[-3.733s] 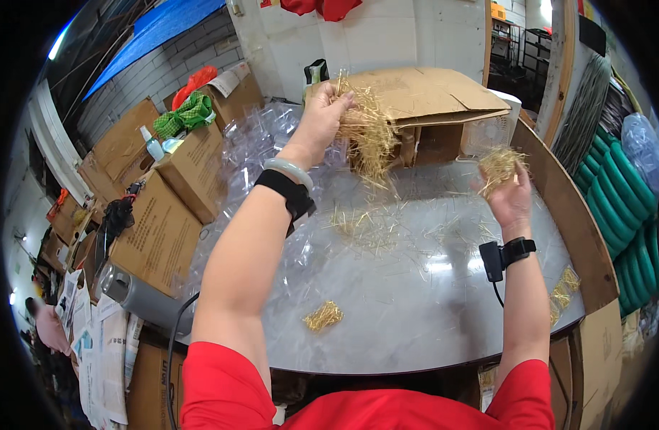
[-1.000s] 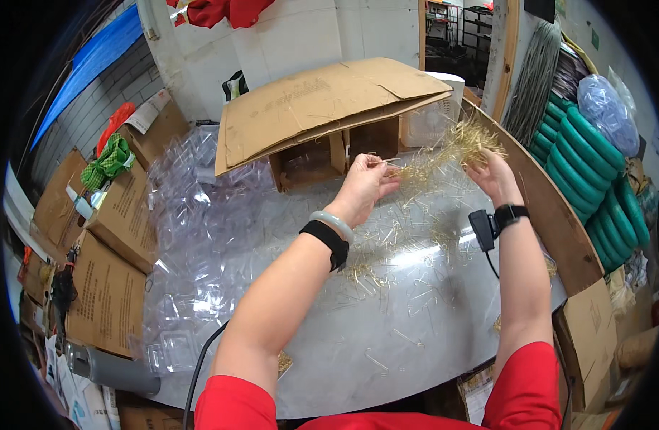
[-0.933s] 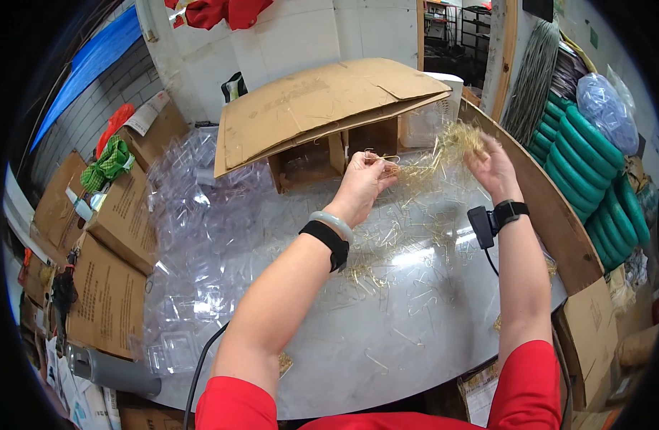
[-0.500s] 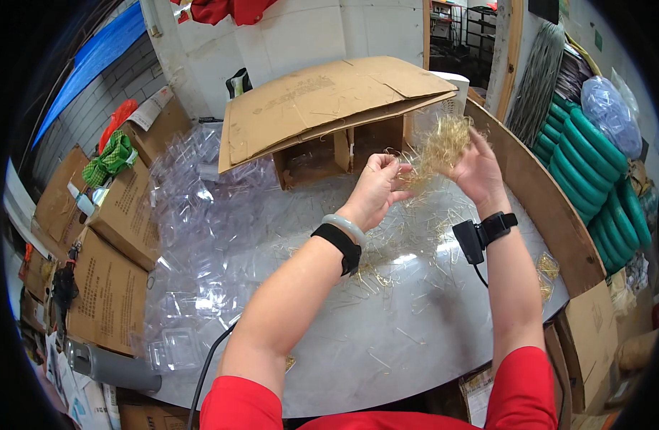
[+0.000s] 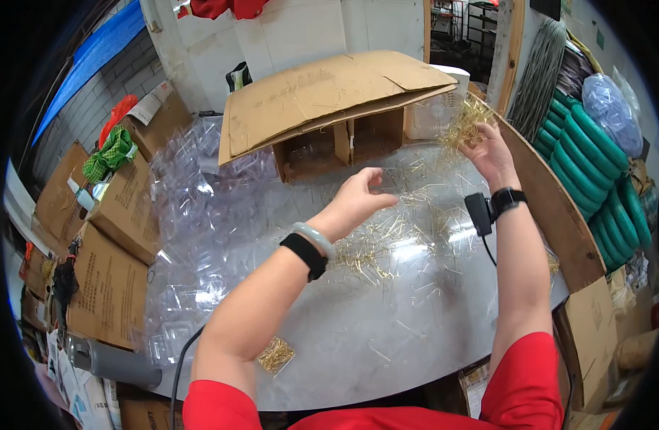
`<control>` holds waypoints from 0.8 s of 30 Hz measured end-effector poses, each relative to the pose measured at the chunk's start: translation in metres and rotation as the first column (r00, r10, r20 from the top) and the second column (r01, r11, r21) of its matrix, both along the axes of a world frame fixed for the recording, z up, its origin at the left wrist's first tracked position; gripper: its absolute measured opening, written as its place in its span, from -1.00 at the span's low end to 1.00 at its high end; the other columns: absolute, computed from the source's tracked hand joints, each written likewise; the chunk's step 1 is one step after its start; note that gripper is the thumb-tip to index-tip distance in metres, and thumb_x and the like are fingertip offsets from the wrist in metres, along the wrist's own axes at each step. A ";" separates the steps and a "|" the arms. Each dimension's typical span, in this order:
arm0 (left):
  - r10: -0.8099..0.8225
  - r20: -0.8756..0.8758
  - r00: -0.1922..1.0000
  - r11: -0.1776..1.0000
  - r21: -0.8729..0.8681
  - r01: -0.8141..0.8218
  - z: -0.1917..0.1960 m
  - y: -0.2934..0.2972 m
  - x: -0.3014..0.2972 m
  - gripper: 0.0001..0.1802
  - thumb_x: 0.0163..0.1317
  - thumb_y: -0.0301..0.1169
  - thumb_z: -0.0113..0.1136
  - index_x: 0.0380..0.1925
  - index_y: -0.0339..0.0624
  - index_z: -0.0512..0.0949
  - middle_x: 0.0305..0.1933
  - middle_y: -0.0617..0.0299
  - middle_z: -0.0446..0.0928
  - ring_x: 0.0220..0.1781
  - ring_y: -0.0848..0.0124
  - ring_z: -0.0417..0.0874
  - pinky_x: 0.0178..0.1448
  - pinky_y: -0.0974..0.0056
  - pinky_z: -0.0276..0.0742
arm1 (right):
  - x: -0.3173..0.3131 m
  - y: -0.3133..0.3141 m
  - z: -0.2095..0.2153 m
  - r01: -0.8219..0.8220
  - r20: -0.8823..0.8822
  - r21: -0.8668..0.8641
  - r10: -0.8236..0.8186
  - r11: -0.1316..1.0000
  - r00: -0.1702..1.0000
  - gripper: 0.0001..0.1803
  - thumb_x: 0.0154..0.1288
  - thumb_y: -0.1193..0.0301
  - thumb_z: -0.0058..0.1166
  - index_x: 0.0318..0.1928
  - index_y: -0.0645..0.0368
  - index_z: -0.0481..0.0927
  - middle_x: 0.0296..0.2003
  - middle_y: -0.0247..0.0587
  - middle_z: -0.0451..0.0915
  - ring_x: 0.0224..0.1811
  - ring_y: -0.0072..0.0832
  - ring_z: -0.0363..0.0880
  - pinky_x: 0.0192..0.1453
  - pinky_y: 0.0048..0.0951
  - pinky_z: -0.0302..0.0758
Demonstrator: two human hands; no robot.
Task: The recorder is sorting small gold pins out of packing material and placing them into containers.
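Note:
My right hand [image 5: 491,159] is raised at the table's far right, its fingers closed on a tangled clump of thin gold wire hooks [image 5: 464,130]. Over the middle of the table hangs my left hand [image 5: 354,204], thumb and fingers apart, with nothing visible between them. Beneath it, loose gold wire hooks [image 5: 369,261] lie scattered and heaped on the grey tabletop [image 5: 344,344]. Near the front edge, by my left forearm, a small clear box full of gold hooks [image 5: 276,355] rests on the table.
Many clear plastic boxes [image 5: 208,229] pile up on the left. A cardboard box with flaps [image 5: 329,100] stands at the back. A cardboard wall [image 5: 559,204] bounds the right side. A grey bottle [image 5: 114,363] lies at the left edge. Green coils [image 5: 591,168] hang beyond.
My left hand has come away from the clump, moving nearer and left, and its fingers have opened. My right hand has shifted slightly right with the hooks. The small filled box has come into fuller view.

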State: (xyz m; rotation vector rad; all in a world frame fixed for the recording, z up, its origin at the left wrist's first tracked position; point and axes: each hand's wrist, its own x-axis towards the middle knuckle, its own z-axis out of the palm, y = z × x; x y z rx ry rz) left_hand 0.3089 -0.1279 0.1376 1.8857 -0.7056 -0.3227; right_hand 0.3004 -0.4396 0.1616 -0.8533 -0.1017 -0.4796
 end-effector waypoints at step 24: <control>0.292 0.436 0.851 0.904 0.164 -0.394 0.030 0.220 -0.268 -0.77 0.11 -0.58 0.32 -0.18 -0.29 0.68 -0.02 0.03 0.70 0.19 0.04 0.65 0.31 0.03 0.50 | 0.068 -0.089 -0.048 0.146 -0.168 0.124 -0.124 0.981 0.978 -0.77 0.44 0.55 0.04 0.06 0.34 0.56 -0.02 -0.03 0.66 0.02 -0.18 0.64 0.26 -0.12 0.59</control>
